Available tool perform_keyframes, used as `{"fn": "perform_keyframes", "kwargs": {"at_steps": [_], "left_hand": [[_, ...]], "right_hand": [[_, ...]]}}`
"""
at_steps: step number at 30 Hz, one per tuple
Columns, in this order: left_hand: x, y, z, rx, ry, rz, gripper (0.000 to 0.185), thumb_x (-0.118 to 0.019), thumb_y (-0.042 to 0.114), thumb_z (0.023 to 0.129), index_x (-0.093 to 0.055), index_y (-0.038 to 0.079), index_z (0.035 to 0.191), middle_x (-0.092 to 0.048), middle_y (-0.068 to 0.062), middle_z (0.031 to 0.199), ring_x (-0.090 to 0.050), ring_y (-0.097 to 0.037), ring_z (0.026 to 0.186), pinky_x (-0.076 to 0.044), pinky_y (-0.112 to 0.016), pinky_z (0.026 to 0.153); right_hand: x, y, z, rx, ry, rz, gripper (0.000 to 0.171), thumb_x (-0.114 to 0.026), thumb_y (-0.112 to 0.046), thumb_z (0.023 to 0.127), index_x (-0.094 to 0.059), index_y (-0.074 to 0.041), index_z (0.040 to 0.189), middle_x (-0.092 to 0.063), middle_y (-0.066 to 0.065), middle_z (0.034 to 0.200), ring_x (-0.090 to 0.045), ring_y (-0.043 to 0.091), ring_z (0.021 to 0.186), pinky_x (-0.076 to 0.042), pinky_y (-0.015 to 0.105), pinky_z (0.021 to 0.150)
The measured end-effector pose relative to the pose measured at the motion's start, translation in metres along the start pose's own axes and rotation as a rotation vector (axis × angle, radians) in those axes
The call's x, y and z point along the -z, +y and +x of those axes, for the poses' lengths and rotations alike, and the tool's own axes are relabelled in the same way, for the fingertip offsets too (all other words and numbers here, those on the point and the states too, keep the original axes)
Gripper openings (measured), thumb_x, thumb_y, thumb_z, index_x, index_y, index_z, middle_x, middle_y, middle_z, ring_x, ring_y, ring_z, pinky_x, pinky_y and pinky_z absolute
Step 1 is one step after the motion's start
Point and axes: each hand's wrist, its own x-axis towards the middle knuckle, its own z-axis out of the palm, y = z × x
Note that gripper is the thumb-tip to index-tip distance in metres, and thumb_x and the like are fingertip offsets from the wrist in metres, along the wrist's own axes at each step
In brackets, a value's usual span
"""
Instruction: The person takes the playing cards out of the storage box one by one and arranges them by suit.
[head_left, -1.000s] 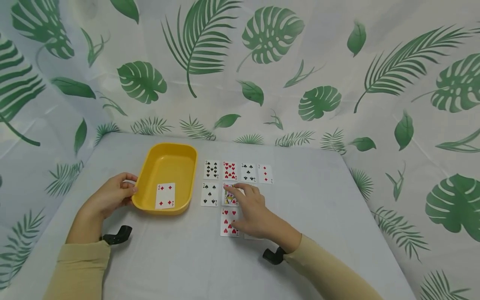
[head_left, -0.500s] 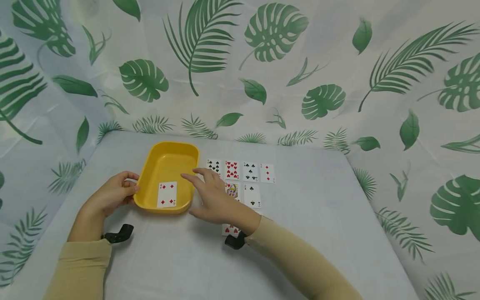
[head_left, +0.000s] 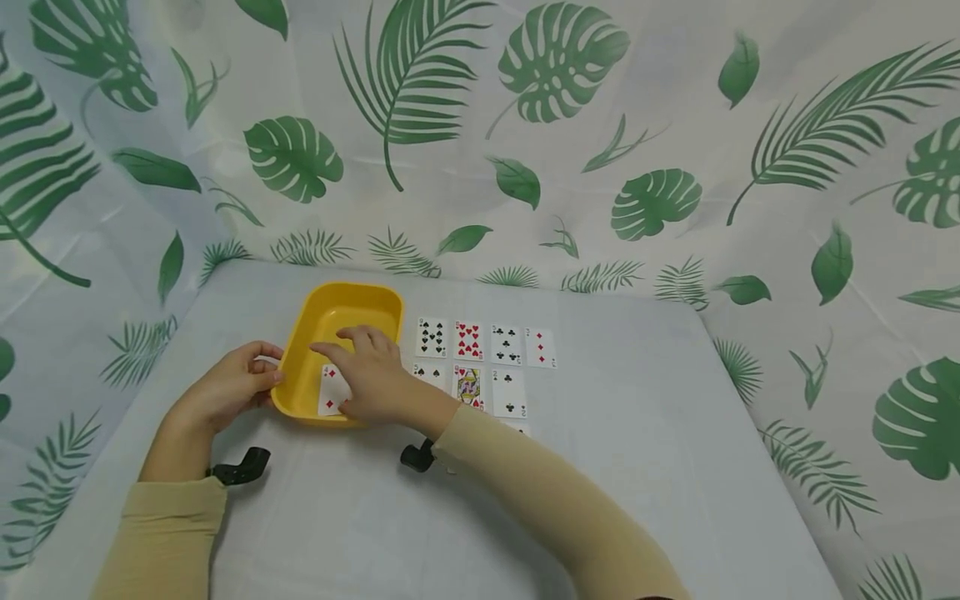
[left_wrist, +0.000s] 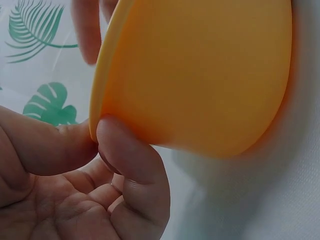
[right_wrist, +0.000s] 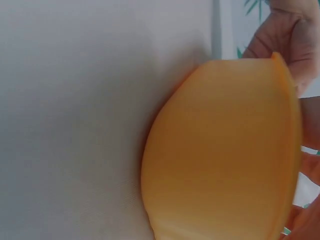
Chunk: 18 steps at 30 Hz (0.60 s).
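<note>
A yellow tray stands left of the middle of the table. My left hand grips its left rim, thumb and forefinger pinching the edge. My right hand reaches over the tray's near right wall, palm down, with its fingers spread over a diamonds card lying inside. I see no card held in that hand. In the right wrist view only the tray's outer wall shows.
Right of the tray, face-up cards lie in rows: a black spades card, a hearts card, a clubs card, a diamonds card, then a queen and a clubs card. Leaf-print curtains surround the grey table.
My right hand has left the cards in the middle and swept left, over the tray's wall, onto the diamonds card inside. The left hand has kept its hold on the rim.
</note>
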Motion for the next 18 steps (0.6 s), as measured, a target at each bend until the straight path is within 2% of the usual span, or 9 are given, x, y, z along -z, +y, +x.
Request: {"fn": "perform_keyframes", "kwargs": {"at_steps": [10,18], "left_hand": [[0.002,-0.001,-0.001,-0.029,-0.012,-0.009,0.043,-0.053,0.005,0.110,-0.035,-0.008,0.146,-0.057,-0.006,0.098,-0.061,-0.016,0.079,-0.060,-0.029,0.072],[0.001,-0.002,-0.002,-0.041,-0.022,-0.019,0.044,-0.053,0.006,0.110,-0.034,-0.009,0.147,-0.058,-0.005,0.097,-0.061,-0.015,0.078,-0.060,-0.030,0.073]], "right_hand": [[-0.007,-0.013,0.025,-0.080,-0.169,-0.141,0.090,-0.084,-0.036,0.093,-0.031,-0.052,0.164,-0.031,-0.003,0.172,-0.019,0.027,0.163,-0.023,0.058,0.130],[-0.010,-0.015,0.032,-0.106,-0.236,-0.189,0.078,-0.076,-0.041,0.099,-0.034,-0.050,0.164,-0.037,-0.002,0.169,-0.028,0.025,0.157,-0.027,0.052,0.127]]}}
